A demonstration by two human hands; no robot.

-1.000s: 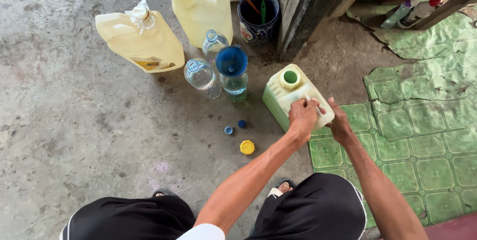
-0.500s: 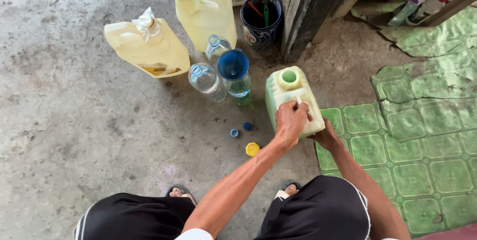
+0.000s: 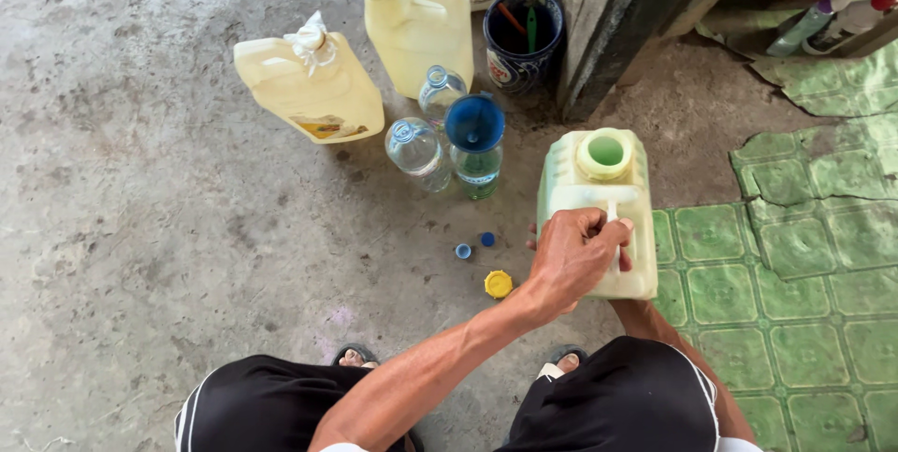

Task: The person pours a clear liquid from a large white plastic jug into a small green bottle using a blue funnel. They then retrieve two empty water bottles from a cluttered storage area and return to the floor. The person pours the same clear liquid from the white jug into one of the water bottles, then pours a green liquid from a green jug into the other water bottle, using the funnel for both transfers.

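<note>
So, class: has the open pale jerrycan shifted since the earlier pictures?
Yes, slightly: the jerrycan has shifted right, away from the blue funnel, toward the green mat.

On the concrete floor [image 3: 140,227], a pale yellow-green jerrycan [image 3: 599,204] with an open green-rimmed mouth stands near the middle right, at the edge of green patterned flooring. Far left of it lies a tilted yellow jerrycan [image 3: 304,87], its mouth stopped with white cloth, bearing a small brownish label [image 3: 323,124] low on its side. Beside that, farther back, an upright yellow jerrycan [image 3: 421,26] has an orange cap. Between them stand clear plastic bottles [image 3: 416,148]; one of them, a green-tinted bottle [image 3: 477,171] topped by a blue funnel, wears a pale label band. Far right, spray bottles [image 3: 804,26] lie under a ledge.
</note>
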